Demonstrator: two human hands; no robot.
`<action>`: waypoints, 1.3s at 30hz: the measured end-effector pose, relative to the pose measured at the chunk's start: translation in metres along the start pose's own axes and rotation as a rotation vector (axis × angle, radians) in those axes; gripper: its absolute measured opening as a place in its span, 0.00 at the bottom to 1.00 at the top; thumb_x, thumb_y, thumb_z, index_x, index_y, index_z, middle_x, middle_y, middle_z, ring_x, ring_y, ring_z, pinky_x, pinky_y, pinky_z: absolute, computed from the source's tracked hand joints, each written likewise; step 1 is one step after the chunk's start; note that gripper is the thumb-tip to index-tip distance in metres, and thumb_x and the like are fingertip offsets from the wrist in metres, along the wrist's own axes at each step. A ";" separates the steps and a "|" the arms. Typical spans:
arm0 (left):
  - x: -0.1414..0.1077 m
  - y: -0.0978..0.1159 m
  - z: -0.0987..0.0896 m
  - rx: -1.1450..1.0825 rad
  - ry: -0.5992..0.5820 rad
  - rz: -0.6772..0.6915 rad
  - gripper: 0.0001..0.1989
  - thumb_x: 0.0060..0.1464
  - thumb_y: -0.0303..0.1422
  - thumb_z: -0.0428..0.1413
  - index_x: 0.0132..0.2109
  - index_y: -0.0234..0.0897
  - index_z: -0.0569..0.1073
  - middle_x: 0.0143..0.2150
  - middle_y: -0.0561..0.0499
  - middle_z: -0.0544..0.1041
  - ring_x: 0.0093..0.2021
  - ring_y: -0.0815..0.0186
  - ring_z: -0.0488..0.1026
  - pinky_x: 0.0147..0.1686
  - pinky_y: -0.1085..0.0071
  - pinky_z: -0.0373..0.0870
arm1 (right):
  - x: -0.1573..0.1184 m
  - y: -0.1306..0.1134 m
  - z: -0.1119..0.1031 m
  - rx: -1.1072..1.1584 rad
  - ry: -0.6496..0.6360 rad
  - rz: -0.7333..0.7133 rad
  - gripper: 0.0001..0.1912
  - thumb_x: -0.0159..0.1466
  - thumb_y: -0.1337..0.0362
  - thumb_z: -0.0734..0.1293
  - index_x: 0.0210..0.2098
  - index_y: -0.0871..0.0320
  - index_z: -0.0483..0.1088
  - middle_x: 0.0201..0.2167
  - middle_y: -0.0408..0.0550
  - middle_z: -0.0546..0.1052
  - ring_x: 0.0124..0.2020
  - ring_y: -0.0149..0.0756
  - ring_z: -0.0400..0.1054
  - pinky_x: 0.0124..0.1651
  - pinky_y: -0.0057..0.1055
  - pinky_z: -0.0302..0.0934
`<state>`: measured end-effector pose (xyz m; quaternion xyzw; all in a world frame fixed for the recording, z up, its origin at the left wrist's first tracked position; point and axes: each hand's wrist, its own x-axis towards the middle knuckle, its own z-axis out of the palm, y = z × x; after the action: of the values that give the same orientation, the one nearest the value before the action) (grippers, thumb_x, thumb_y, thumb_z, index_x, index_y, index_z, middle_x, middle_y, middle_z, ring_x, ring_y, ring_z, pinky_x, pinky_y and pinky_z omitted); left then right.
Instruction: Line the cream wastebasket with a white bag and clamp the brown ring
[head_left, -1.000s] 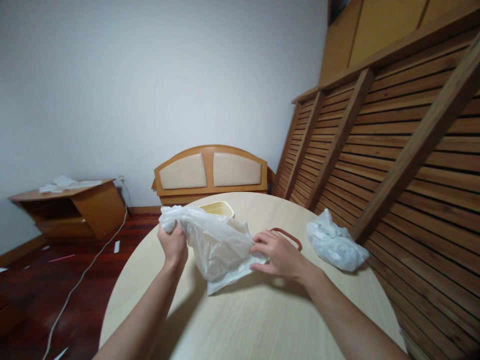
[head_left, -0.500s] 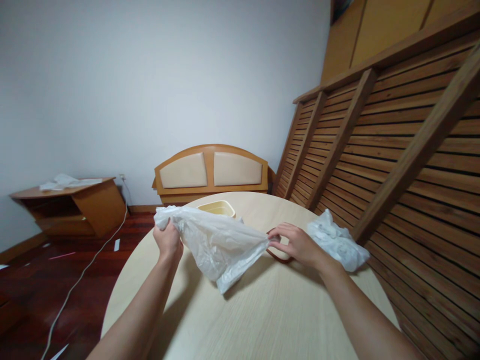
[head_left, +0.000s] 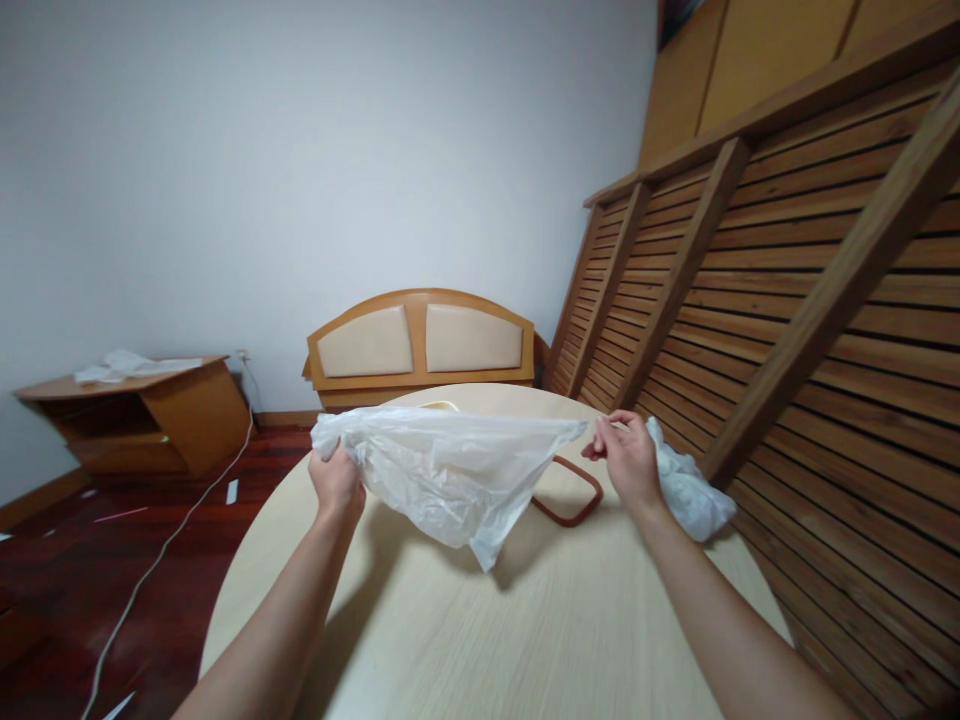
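A crumpled white plastic bag stretches between my two hands above a round table. My left hand is closed around its bunched end. At the far end, my right hand pinches a corner of the bag between thumb and fingers. Beneath the bag's right part lies a reddish-brown rounded frame, partly hidden. Behind the bag, only the pale yellow rim of a container shows. Just beyond my right hand rests a second white plastic bag, bunched up on the table.
A slatted wooden panel leans along the right side. Beyond the table stands a headboard against the wall. On the left, a low wooden cabinet carries white plastic, and a cable runs across the dark floor.
My right hand has moved right and slightly up, pulling the bag's corner out. The bag is stretched wider, covers more of the yellow container, and uncovers more of the brown frame.
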<state>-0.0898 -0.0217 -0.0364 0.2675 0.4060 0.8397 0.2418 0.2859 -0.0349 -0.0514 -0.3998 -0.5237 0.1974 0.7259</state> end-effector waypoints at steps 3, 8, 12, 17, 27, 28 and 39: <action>-0.002 0.001 0.001 -0.003 -0.014 -0.014 0.15 0.33 0.32 0.62 0.33 0.34 0.72 0.31 0.55 0.74 0.32 0.69 0.72 0.37 0.70 0.72 | -0.011 -0.006 0.006 -0.064 0.030 -0.080 0.12 0.66 0.53 0.66 0.39 0.52 0.60 0.20 0.36 0.72 0.19 0.33 0.71 0.23 0.28 0.66; -0.006 0.002 0.002 0.006 -0.034 -0.009 0.13 0.33 0.32 0.62 0.31 0.35 0.70 0.30 0.56 0.73 0.32 0.68 0.72 0.37 0.70 0.71 | -0.052 -0.036 0.034 -0.403 -0.337 -0.676 0.02 0.65 0.65 0.65 0.35 0.52 0.67 0.28 0.44 0.77 0.29 0.36 0.73 0.35 0.35 0.69; -0.008 0.001 0.004 0.019 -0.047 0.013 0.12 0.34 0.32 0.61 0.30 0.36 0.68 0.29 0.57 0.72 0.33 0.68 0.72 0.38 0.70 0.71 | -0.089 -0.057 0.067 -0.533 -0.930 -0.770 0.06 0.66 0.62 0.67 0.42 0.55 0.73 0.39 0.47 0.81 0.41 0.41 0.74 0.43 0.37 0.66; -0.008 -0.001 0.004 0.017 -0.046 0.020 0.12 0.33 0.32 0.61 0.29 0.36 0.69 0.29 0.55 0.73 0.33 0.67 0.73 0.37 0.70 0.71 | -0.118 -0.053 0.087 -0.711 -1.131 -0.499 0.17 0.64 0.59 0.72 0.51 0.56 0.72 0.48 0.50 0.81 0.47 0.45 0.74 0.50 0.40 0.62; 0.015 -0.004 -0.006 0.014 0.053 -0.004 0.14 0.34 0.30 0.61 0.33 0.35 0.71 0.32 0.55 0.74 0.34 0.69 0.74 0.41 0.70 0.73 | -0.061 -0.040 0.049 -0.507 -0.963 -0.682 0.09 0.64 0.73 0.66 0.35 0.53 0.77 0.32 0.45 0.77 0.34 0.35 0.72 0.38 0.30 0.62; 0.018 -0.005 -0.007 0.015 0.073 -0.007 0.14 0.34 0.30 0.61 0.33 0.35 0.70 0.32 0.55 0.74 0.34 0.69 0.74 0.42 0.70 0.73 | -0.053 -0.039 0.042 -0.482 -0.860 -0.691 0.10 0.65 0.72 0.64 0.33 0.54 0.76 0.32 0.46 0.76 0.34 0.35 0.71 0.38 0.31 0.63; 0.021 -0.006 -0.008 -0.037 0.093 -0.148 0.11 0.37 0.27 0.60 0.34 0.34 0.74 0.33 0.54 0.77 0.32 0.70 0.75 0.34 0.74 0.74 | -0.022 -0.026 0.013 -0.347 0.047 -0.531 0.09 0.62 0.69 0.67 0.26 0.53 0.70 0.34 0.46 0.72 0.36 0.39 0.70 0.37 0.35 0.68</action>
<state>-0.1092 -0.0092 -0.0404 0.1931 0.4197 0.8384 0.2891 0.2623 -0.0612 -0.0421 -0.3713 -0.6189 -0.1004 0.6849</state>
